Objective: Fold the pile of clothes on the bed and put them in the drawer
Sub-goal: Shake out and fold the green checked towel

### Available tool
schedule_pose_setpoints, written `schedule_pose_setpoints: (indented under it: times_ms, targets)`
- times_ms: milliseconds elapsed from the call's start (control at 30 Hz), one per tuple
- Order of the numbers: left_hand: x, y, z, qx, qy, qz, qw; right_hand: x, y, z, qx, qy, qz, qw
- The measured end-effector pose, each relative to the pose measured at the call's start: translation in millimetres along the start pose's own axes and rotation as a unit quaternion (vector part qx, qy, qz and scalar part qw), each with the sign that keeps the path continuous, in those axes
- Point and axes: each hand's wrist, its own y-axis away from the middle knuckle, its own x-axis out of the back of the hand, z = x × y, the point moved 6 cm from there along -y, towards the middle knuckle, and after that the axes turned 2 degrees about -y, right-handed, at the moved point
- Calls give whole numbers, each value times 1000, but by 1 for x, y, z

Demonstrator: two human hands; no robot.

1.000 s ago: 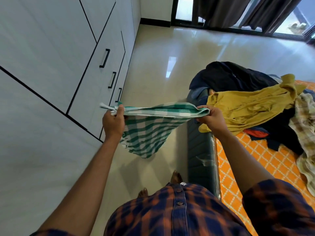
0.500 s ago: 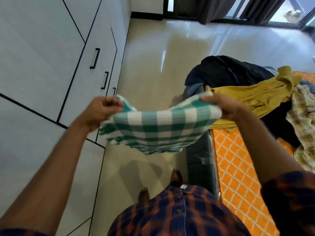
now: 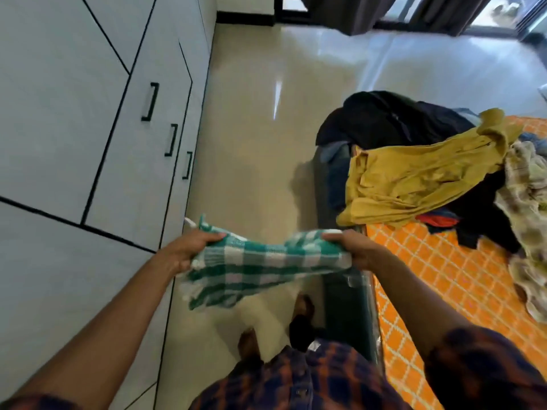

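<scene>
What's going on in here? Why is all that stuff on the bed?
Someone is folding laundry. Their left hand and right hand each grip an end of a green checked cloth, held above the floor beside the bed. A heap of unfolded clothes, with a yellow shirt on top, waits on the bed. The cupboard fronts are all closed.

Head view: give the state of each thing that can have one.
Green checked cloth: stretched in the air, lower part hanging.
Left hand: grips the cloth's left end.
Right hand: grips its right end.
Mustard shirt: unfolded, crumpled on the bed.
Black garment: heaped, unfolded, at the bed's corner.
Cabinet fronts: all shut.
</scene>
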Motion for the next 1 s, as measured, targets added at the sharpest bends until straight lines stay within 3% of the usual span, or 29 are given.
schedule_pose_setpoints:
  times_ms: [100,167,233,333,467,533,633,700,767,833,933,1000]
  targets:
    - [11,8,21,-56,128,-63,988,2,17,-27,69,-140,-56,986]
    - [6,13,11,-61,55,-91,992,-1,28,-35,131,-122,-69,981]
    - [0,11,3,-95,28,-48,994,-1,29,-29,173,-36,-16,984]
    - [-7,10,-5,-122,53,-28,991,9,36,-23,241,-84,68,964]
    - [-6,20,-7,-227,-63,-9,972,18,55,0,287,-137,57,947]
    - [-11,33,-6,-252,-55,-67,964,23,71,15,309,-180,23,934]
    - [-25,52,-26,-164,56,-195,965,26,105,36,310,-254,-118,909]
    - [-37,52,-52,-81,122,-202,969,16,121,54,276,-272,-188,903]
    - [-46,41,-58,-54,105,-144,982,5,112,75,200,-219,-132,946]
    - [-50,26,-46,-64,65,-78,993,11,94,93,168,-197,13,966]
    - [-51,13,-19,-122,-59,-15,991,22,89,95,212,-210,143,944]
    - [-55,16,-6,-171,-162,39,971,32,100,93,248,-207,163,932]
